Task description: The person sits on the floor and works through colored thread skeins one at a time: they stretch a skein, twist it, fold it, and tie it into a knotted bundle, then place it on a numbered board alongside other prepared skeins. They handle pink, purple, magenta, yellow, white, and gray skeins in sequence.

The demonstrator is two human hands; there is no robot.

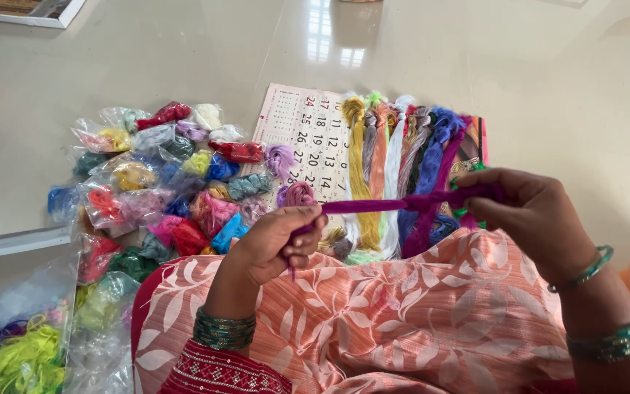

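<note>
Glossy tiled floor [475, 58], silky purple thread skein [380, 206], crinkly plastic bags [103, 138]

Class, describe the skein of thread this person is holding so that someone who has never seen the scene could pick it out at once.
Start at the calendar sheet on the floor, where long skeins lie side by side. Just in front, the left hand and right hand stretch the purple skein taut. It alone is lifted and runs crosswise over the others.

A heap of small clear plastic bags [136, 179], each stuffed with coloured thread, is being kept on the floor at the left. A larger clear bag [20, 343] with yellow-green thread is lying at the lower left. A white calendar sheet [308, 135] with red and black print is being used under the laid-out skeins.
</note>
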